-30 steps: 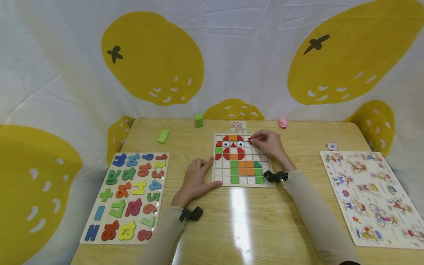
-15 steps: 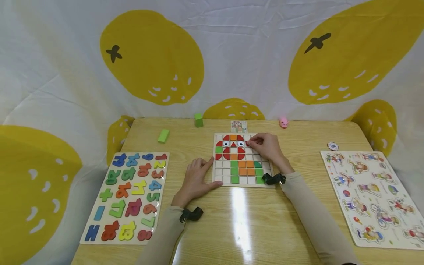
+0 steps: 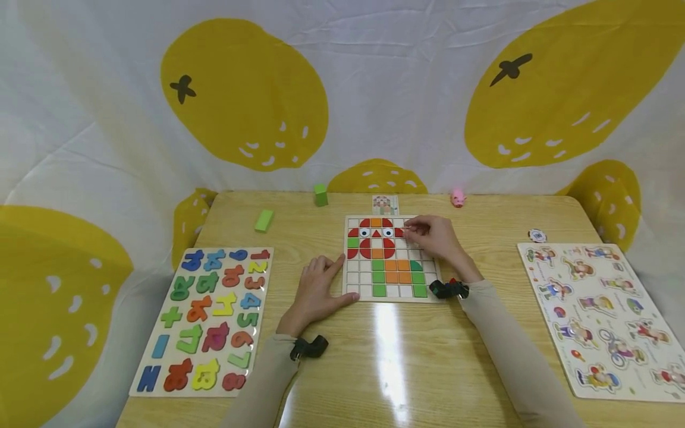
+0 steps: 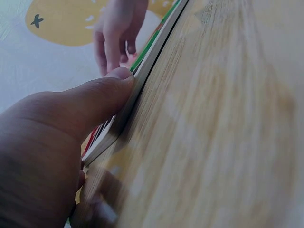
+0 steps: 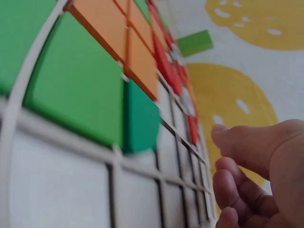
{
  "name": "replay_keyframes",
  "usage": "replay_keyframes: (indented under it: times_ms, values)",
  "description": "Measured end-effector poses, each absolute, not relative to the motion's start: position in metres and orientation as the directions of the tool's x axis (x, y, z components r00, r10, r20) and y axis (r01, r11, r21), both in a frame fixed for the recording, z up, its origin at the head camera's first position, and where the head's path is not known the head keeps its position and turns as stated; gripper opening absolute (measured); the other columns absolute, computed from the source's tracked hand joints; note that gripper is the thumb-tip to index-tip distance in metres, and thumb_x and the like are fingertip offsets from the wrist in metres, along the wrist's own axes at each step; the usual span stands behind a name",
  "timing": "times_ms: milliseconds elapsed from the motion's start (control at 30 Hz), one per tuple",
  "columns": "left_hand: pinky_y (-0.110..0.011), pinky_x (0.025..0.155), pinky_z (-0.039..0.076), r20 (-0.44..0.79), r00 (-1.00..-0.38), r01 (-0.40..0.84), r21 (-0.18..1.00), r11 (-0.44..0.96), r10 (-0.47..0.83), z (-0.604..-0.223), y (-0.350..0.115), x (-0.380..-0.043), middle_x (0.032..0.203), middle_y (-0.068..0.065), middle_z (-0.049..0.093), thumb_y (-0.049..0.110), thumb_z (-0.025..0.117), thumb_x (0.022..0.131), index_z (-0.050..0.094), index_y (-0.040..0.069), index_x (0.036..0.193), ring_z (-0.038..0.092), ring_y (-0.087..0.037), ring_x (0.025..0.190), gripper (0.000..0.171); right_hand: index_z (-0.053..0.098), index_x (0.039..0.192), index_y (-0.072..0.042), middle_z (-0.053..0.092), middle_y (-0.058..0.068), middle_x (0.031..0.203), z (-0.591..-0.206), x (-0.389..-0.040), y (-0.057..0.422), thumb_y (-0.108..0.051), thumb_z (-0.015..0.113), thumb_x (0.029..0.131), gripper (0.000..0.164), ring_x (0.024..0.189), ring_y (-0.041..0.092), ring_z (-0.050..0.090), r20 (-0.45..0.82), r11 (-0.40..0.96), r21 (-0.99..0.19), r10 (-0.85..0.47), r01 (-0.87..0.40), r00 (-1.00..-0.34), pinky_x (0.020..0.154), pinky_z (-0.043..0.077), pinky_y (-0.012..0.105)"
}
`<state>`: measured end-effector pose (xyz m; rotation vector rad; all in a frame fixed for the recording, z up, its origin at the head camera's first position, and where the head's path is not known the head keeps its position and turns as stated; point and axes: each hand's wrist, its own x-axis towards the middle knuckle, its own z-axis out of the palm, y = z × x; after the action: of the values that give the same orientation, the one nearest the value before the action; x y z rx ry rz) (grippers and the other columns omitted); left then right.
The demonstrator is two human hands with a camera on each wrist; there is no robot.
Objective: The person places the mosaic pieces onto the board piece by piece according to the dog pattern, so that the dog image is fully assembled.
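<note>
A wooden grid board (image 3: 354, 291) carries red, orange and green tiles and two eye tiles set in its squares. My left hand (image 3: 314, 288) spreads thumb and forefinger along the board's left side; in the left wrist view its thumb (image 4: 102, 95) presses the board's edge. Over the board's upper right, my right hand (image 3: 434, 238) has its fingertips right beside a red rounded tile (image 3: 398, 232), which sits in a square next to the right eye. In the right wrist view nothing shows between the right thumb (image 5: 247, 142) and the curved fingers, and the red tile (image 5: 193, 129) lies in the grid.
A picture card (image 3: 385, 204) lies behind the board. A number puzzle (image 3: 214, 380) is at left, a sports-figure puzzle (image 3: 588, 309) at right. Two green blocks (image 3: 264, 220) (image 3: 320, 195), a pink pig (image 3: 458, 198) and a round chip (image 3: 537, 236) stand about. A curtain hangs behind.
My right hand has brought the red tile down into the square beside the right eye, and its fingertips have drawn slightly right, off it. The left hand has stayed put.
</note>
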<state>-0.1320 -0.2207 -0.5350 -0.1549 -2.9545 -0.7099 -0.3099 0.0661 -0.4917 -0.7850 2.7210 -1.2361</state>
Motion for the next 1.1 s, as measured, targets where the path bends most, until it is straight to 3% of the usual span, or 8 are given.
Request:
replay_keyframes:
  times_ms: [133,267,467,600,833,967,1100]
  values:
    - [-0.033,0.085,0.029,0.122,-0.989,0.127,0.434,0.892,0.081,-0.536,-0.221,-0.131,0.109,0.003,0.042,0.08,0.059,0.076,0.034,0.023,0.155,0.036,-0.014,0.098,0.101,0.074,0.108,-0.008,0.071,0.005,0.089,-0.484,-0.298,0.103,-0.025,0.076,0.088,0.027,0.077,0.019,0.062,0.166,0.56,-0.72,-0.435,-0.41,-0.885,0.065,0.048,0.024]
    - [-0.033,0.084,0.03,0.137,-0.987,0.131,0.426,0.895,0.079,-0.536,-0.221,-0.13,0.109,0.002,0.043,0.078,0.063,0.075,0.036,0.022,0.154,0.036,-0.015,0.098,0.101,0.073,0.112,-0.009,0.07,0.003,0.09,-0.483,-0.277,0.151,-0.028,0.076,0.088,0.031,0.077,0.017,0.062,0.078,0.595,-0.684,-0.515,-0.422,-0.853,0.064,0.048,0.025]
    - [-0.033,0.083,0.028,0.146,-0.986,0.134,0.443,0.886,0.076,-0.532,-0.222,-0.129,0.107,0.002,0.042,0.077,0.064,0.075,0.037,0.021,0.154,0.035,-0.015,0.095,0.1,0.073,0.113,-0.011,0.07,0.002,0.095,-0.495,-0.254,0.192,-0.018,0.082,0.082,0.033,0.079,0.012,0.061,0.102,0.609,-0.619,-0.563,-0.496,-0.82,0.067,0.049,0.025]
    - [-0.033,0.082,0.027,0.14,-0.986,0.142,0.454,0.88,0.086,-0.532,-0.221,-0.131,0.108,0.001,0.043,0.077,0.064,0.075,0.037,0.021,0.154,0.035,-0.016,0.094,0.101,0.076,0.107,-0.012,0.067,0.003,0.093,-0.5,-0.249,0.198,-0.015,0.081,0.083,0.025,0.078,0.012,0.059,0.131,0.628,-0.585,-0.552,-0.514,-0.824,0.068,0.048,0.026]
    - [-0.034,0.084,0.027,0.142,-0.985,0.148,0.46,0.876,0.092,-0.535,-0.223,-0.133,0.109,0.002,0.043,0.079,0.061,0.075,0.036,0.022,0.154,0.035,-0.016,0.095,0.101,0.07,0.097,-0.013,0.065,-0.001,0.082,-0.499,-0.255,0.193,-0.022,0.08,0.084,0.018,0.071,0.012,0.058,0.086,0.671,-0.598,-0.49,-0.438,-0.868,0.063,0.047,0.025]
    - [-0.033,0.084,0.028,0.138,-0.986,0.149,0.459,0.876,0.095,-0.536,-0.224,-0.133,0.11,0.002,0.043,0.081,0.059,0.075,0.036,0.022,0.154,0.035,-0.016,0.096,0.101,0.065,0.108,-0.011,0.062,0.002,0.082,-0.495,-0.263,0.182,-0.021,0.073,0.091,0.021,0.068,0.015,0.058,0.114,0.603,-0.678,-0.479,-0.42,-0.87,0.061,0.046,0.024]
    - [-0.033,0.084,0.028,0.133,-0.987,0.143,0.454,0.88,0.091,-0.537,-0.224,-0.132,0.11,0.002,0.043,0.081,0.058,0.075,0.035,0.022,0.155,0.035,-0.015,0.097,0.102,0.06,0.118,-0.006,0.059,0.014,0.089,-0.49,-0.274,0.157,-0.02,0.066,0.096,0.027,0.07,0.023,0.056,0.099,0.448,-0.825,-0.486,-0.345,-0.868,0.061,0.045,0.025]
